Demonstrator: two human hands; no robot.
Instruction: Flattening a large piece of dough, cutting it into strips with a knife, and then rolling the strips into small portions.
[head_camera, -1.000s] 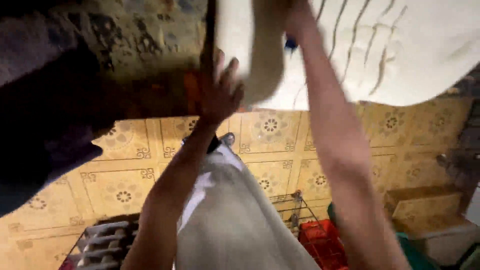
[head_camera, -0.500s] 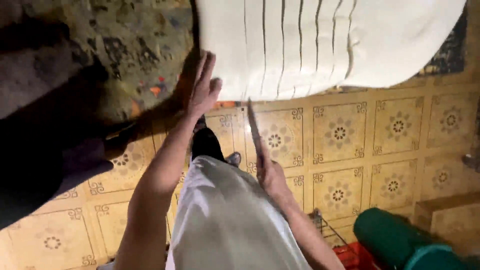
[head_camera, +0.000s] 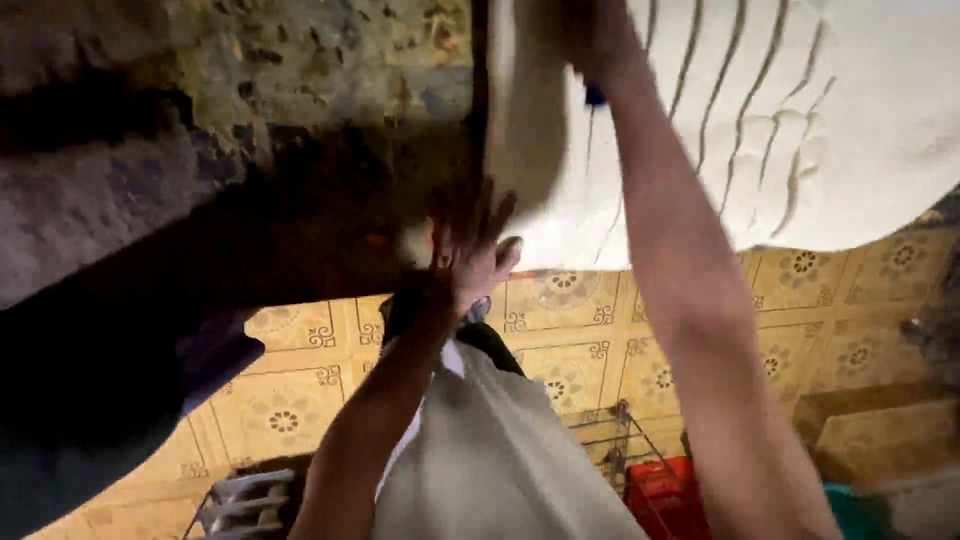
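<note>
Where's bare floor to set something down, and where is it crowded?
Bare patterned tile floor lies right of the right arm, below the white grooved slab. A smaller patch sits near the grey crate. Crowded at the red crate and wire rack.

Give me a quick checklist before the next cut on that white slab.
1. Left hand flat against the white slab at its lower edge: ok.
2. Right hand up on the slab: ok.
3. What the right hand holds: cannot tell; only a blue bit shows.
4. Left fingers clear of the grooves: ok.
5. Footing on the tiled floor: cannot tell; red crate stands close.
</note>
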